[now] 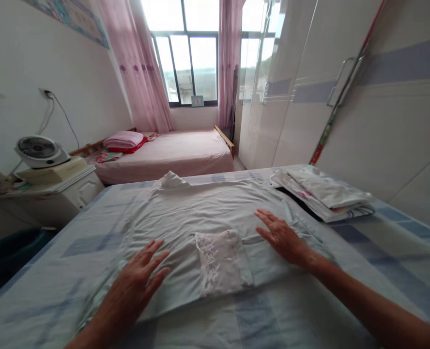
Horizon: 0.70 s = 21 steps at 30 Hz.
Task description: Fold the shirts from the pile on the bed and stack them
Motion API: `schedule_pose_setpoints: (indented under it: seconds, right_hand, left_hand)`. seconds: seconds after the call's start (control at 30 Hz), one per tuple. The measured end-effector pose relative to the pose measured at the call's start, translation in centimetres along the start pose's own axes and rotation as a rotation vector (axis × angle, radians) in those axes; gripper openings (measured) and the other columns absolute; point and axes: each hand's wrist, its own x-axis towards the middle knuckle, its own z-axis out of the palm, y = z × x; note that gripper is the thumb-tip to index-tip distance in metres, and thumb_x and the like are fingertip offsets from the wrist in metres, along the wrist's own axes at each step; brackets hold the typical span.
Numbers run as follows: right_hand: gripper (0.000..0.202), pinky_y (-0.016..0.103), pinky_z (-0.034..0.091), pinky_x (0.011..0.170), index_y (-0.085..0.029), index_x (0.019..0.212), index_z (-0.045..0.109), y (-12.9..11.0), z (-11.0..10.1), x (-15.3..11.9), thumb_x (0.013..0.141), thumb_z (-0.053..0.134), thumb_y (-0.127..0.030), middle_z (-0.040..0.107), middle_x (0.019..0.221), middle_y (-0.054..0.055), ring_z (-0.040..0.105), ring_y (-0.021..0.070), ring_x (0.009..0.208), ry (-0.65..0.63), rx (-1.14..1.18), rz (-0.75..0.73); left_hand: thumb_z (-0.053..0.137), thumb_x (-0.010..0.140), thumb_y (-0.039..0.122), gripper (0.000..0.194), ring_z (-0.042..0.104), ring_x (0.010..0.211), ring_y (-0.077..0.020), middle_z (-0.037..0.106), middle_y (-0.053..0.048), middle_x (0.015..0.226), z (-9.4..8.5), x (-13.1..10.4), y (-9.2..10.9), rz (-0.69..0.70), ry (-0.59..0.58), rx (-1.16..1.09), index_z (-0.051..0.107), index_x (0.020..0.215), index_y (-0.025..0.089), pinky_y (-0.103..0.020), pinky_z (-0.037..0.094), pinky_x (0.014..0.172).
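Observation:
A pale green garment [178, 208] lies spread out on the bed with the blue and white checked sheet [87, 245]. On its middle rests a small white folded cloth [224, 259] with lace down its left side. My left hand [137, 274] is over the garment's left part, its fingers spread and holding nothing. Over the right part is my right hand [282, 237], fingers apart and nothing in them. Whether either palm touches the fabric I cannot tell.
Folded clothes [324, 194] are stacked at the bed's right far side. A second bed [186, 150] with pink bedding stands below the window. A fan [40, 150] sits on a cabinet at the left; a wardrobe [291, 87] lines the right.

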Motion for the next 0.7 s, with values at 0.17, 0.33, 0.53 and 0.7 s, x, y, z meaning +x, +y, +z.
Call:
schedule_pose_setpoints:
  seconds: [0.17, 0.33, 0.53, 0.7]
  right_hand:
    - [0.048, 0.044, 0.039, 0.102, -0.014, 0.123, 0.057, 9.1, -0.4, -1.8, 0.091, 0.035, -0.041, 0.056, 0.131, 0.016, 0.049, 0.0252, 0.125, 0.067, -0.099, 0.194]
    - [0.037, 0.038, 0.047, 0.085, -0.017, 0.096, 0.065, 11.2, -2.2, -2.7, 0.088, 0.036, -0.039, 0.067, 0.103, 0.012, 0.062, 0.0243, 0.098, 0.179, -0.071, 0.452]
    - [0.020, 0.035, 0.043, 0.082, -0.019, 0.075, 0.060, 10.5, -1.9, -2.4, 0.078, 0.047, -0.033, 0.065, 0.088, 0.010, 0.058, 0.0237, 0.090, 0.154, -0.157, 0.452]
    - [0.024, 0.031, 0.042, 0.075, -0.020, 0.082, 0.060, 10.8, -2.0, -3.1, 0.083, 0.041, -0.034, 0.067, 0.085, 0.007, 0.061, 0.0209, 0.082, 0.220, -0.093, 0.545]
  left_hand:
    - [0.042, 0.091, 0.044, 0.041, 0.047, 0.127, -0.0280, 0.052, -0.009, 0.137, 1.7, 2.5, -3.1, -0.113, -0.078, -0.017, 0.062, 0.122, 0.026, -0.046, 0.045, 0.099]
    - [0.040, 0.093, 0.043, 0.039, 0.056, 0.118, -0.0235, 0.056, -0.008, 0.133, 2.9, 4.3, -5.9, -0.145, -0.060, -0.076, 0.064, 0.116, 0.024, -0.040, 0.049, 0.096]
    - [0.033, 0.092, 0.046, 0.049, 0.046, 0.128, -0.0279, 0.051, -0.011, 0.137, 5.5, 7.1, -6.4, -0.177, -0.048, -0.064, 0.062, 0.120, 0.018, -0.046, 0.041, 0.104]
    - [0.030, 0.092, 0.048, 0.055, 0.042, 0.130, -0.0299, 0.051, -0.015, 0.136, 7.2, 6.8, -6.4, -0.172, -0.039, -0.015, 0.060, 0.122, 0.013, -0.048, 0.036, 0.107]
